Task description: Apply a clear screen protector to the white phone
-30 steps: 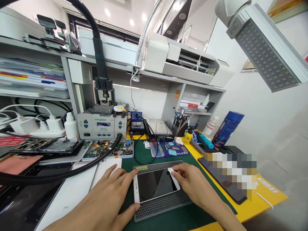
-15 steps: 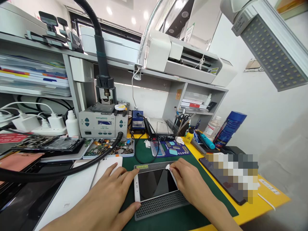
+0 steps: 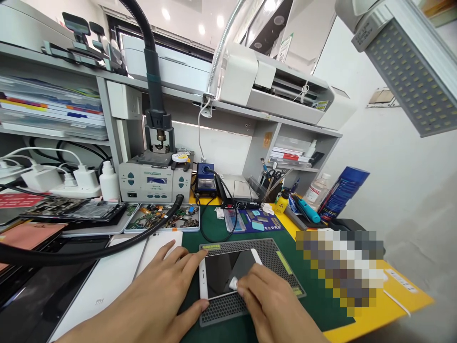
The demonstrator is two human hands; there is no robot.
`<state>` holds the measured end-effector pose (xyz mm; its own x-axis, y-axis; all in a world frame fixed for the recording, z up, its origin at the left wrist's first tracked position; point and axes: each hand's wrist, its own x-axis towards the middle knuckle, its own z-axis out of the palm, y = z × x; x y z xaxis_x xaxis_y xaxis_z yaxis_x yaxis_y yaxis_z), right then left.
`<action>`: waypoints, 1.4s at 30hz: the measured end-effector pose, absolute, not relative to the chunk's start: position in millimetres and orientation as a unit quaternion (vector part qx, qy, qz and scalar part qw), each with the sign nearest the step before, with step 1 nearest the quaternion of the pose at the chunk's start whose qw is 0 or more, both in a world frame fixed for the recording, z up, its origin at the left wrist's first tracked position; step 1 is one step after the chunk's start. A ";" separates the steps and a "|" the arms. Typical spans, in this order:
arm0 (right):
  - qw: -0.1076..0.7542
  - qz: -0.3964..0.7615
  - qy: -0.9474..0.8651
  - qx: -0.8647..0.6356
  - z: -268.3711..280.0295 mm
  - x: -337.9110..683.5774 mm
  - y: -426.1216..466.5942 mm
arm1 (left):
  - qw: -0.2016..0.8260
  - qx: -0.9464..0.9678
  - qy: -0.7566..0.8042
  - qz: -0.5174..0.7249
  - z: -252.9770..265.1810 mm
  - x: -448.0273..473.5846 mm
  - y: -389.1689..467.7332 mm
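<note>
A white-framed smartphone [image 3: 223,271] with a dark screen lies face up on a grey perforated pad [image 3: 221,310]. My left hand [image 3: 160,286] steadies its left end, fingers spread, with the index fingertip at the upper left corner and the thumb at the lower left one. Pinched in the fingers of my right hand [image 3: 269,295] is a small white wipe [image 3: 233,284], which touches the screen near the phone's lower edge. My right hand covers the phone's lower right part.
A green mat [image 3: 321,305] lies under the pad. Behind stand a hot air station [image 3: 152,183], a tray of small circuit boards [image 3: 162,218] and a blue soldering stand [image 3: 206,183]. A black hose [image 3: 117,255] crosses the left side above white tablets [image 3: 103,286]. A yellow bottle [image 3: 281,204] stands at right.
My right hand has moved from the phone's upper right edge down and left, carrying the white wipe across the screen. My left hand stays on the phone's left end.
</note>
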<state>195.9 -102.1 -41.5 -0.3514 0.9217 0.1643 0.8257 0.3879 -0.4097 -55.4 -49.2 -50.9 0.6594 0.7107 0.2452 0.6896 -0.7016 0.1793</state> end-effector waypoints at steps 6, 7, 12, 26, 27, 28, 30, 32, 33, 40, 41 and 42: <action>0.287 0.202 -0.727 -0.591 -26.5 218.5 -102.0 | 0.048 0.907 0.390 0.151 -48.8 -54.6 -47.4; 0.289 0.199 -0.704 -0.618 -24.6 224.4 -96.9 | 0.053 0.907 0.391 0.149 -48.1 -54.6 -47.6; 0.271 0.189 -0.676 -0.658 -29.3 240.4 -69.7 | 0.085 0.905 0.391 0.143 -45.3 -55.6 -48.3; 0.204 0.083 -0.788 -0.575 -34.5 215.7 -72.0 | 0.092 0.905 0.387 0.151 -47.8 -55.7 -46.1; 0.203 0.081 -0.788 -0.575 -33.0 217.3 -71.0 | 0.092 0.904 0.388 0.153 -47.6 -56.0 -46.4; 0.201 0.080 -0.788 -0.576 -31.2 218.9 -70.0 | 0.091 0.903 0.390 0.156 -47.3 -56.2 -46.9; 0.195 0.088 -0.791 -0.573 -27.4 221.5 -69.2 | 0.094 0.901 0.392 0.160 -46.1 -56.1 -48.1; 0.178 0.105 -0.800 -0.564 -24.9 222.6 -69.4 | 0.101 0.901 0.391 0.160 -44.9 -55.4 -49.3; 0.170 0.109 -0.805 -0.558 -24.3 222.8 -69.4 | 0.103 0.901 0.390 0.160 -44.4 -55.0 -49.7; 0.151 0.078 -0.806 -0.567 -19.5 223.7 -68.3 | 0.102 0.902 0.389 0.159 -45.7 -55.4 -49.9; 0.139 0.090 -0.807 -0.566 -17.0 223.6 -70.9 | 0.104 0.902 0.388 0.158 -46.6 -55.9 -49.9; 0.125 0.101 -0.810 -0.564 -14.4 223.3 -74.1 | 0.104 0.903 0.386 0.159 -47.7 -56.4 -49.9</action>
